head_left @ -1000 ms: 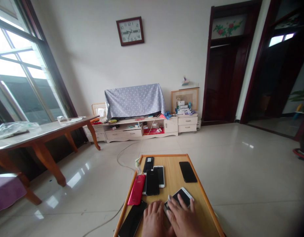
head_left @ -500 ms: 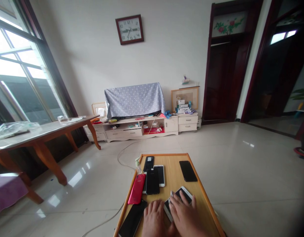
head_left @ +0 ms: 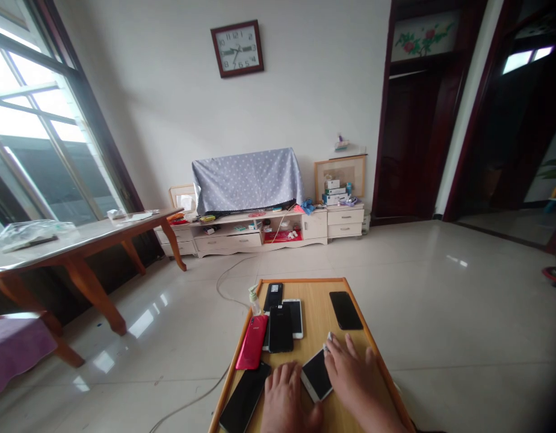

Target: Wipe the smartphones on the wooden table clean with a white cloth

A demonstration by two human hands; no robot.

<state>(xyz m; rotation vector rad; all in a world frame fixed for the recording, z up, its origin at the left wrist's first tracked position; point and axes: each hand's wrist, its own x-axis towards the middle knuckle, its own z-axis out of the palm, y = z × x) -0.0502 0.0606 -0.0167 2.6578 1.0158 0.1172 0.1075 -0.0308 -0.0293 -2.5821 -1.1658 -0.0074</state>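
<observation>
A white-framed smartphone (head_left: 317, 374) lies face up and slanted on the small wooden table (head_left: 311, 319). My left hand (head_left: 283, 394) rests palm down at its left edge, fingers extended and holding nothing. Across the phone's right part lies my right hand (head_left: 352, 373), hiding that side. A small white wipe (head_left: 330, 337) shows at its fingertips, mostly covered by the fingers; its exact material is unclear. Beside my left hand is a large black phone (head_left: 245, 397). Further up are a red phone (head_left: 251, 343) and a black phone (head_left: 280, 328) overlapping a white-edged phone (head_left: 297, 319).
Another black phone (head_left: 345, 310) lies near the table's right edge. At the far left stand a dark phone (head_left: 273, 296) and a pump bottle (head_left: 254, 300). A cable (head_left: 188, 412) runs over the floor on the left. A white cabinet (head_left: 233, 242) lines the wall.
My right hand has slid right and slightly up across the phone, uncovering more of its screen. The white wipe has moved with the fingers. My left hand stays at the phone's left edge.
</observation>
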